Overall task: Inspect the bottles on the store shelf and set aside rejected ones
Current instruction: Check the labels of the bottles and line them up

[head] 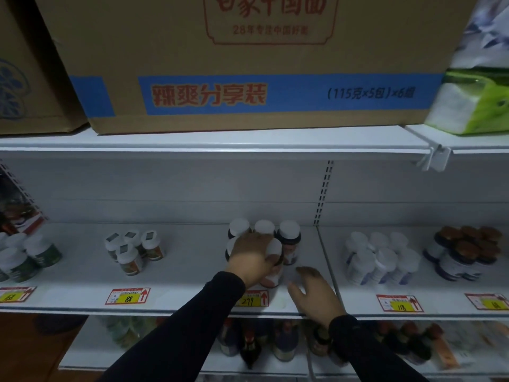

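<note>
On the white middle shelf (176, 274) stands a cluster of dark bottles with white caps (289, 238). My left hand (253, 257) lies over the front of this cluster, its fingers curled round a white-capped bottle (275, 260) at the front. Open and with its fingers spread, my right hand (314, 293) hovers just right of that bottle over the shelf's front edge and holds nothing. The bottle's lower part is hidden behind my left hand.
Green-labelled bottles (27, 257) and orange-labelled bottles (132, 252) stand to the left, white bottles (382, 260) and brown-capped bottles (465, 252) to the right. Price tags (128, 296) line the shelf edge. A large cardboard box (248, 64) sits above, with dark bottles (250, 348) on the shelf below.
</note>
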Motion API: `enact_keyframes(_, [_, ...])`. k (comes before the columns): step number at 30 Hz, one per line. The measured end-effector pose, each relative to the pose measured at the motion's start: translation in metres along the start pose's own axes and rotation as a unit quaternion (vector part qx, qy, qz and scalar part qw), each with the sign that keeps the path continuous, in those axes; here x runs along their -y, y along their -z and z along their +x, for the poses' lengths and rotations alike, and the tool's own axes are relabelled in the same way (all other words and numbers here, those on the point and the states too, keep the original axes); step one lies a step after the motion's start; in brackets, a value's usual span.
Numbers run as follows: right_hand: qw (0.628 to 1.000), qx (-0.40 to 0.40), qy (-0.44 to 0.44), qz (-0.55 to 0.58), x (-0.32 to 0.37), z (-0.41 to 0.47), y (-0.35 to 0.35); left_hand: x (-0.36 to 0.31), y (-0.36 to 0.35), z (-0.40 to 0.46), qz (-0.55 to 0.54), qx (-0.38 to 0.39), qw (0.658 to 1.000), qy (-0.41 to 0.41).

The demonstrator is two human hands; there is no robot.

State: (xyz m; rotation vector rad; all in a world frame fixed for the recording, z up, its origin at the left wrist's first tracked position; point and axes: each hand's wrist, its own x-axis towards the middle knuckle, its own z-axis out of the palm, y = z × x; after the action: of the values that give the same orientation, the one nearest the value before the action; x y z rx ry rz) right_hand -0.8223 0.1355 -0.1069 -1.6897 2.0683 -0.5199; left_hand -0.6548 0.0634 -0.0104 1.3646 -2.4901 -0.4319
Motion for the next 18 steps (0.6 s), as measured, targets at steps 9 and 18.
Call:
enact_keyframes(9, [0.959,-0.085,0.072,0.259,0.042,-0.021,0.027,-0.001,0.038,0.000,-0.174,-0.066,0.979,0.079])
enact_keyframes(18, [0.923,-0.068,0.092,0.366,0.070,-0.030,0.028,0.008,0.050,-0.009,-0.358,-0.086,0.924,0.104])
